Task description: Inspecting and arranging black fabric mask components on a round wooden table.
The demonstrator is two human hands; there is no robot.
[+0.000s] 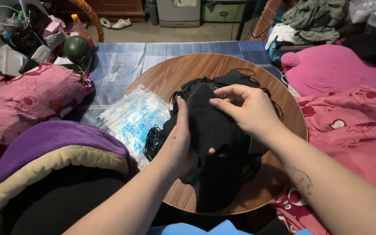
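Nearest the viewer, we see the purple cushion [62, 139] with its tan rim at lower left and both forearms entering from the bottom edge. The left hand [180, 146] is closed on a black face mask [209, 124], palm under it, thumb at its lower edge and fingers rising behind its left side, so the mask is held above the heap rather than lying in it. The right hand [244, 109] comes in from the right with its fingers curled narrowly, fingertips pinching or pressing the upper edge of the same mask; we cannot tell whether the thumb closes beneath. Below and behind the hands lies the pile of black masks [223, 174] with loose ear loops, spread over the middle of the round wooden table [175, 74]. Left of the pile, touching it, we note the stack of clear plastic sleeves [133, 117], flat and seemingly unfilled. As a judgement, the work looks early: one mask is in hand, most remain heaped, and no sleeve visibly contains a mask. Farther off, a pink patterned blanket [18, 102] lies to the left and another pink cushion [336, 67] to the right, on a blue sheet [122, 61]; a green round fruit [77, 48] sits at the far left.
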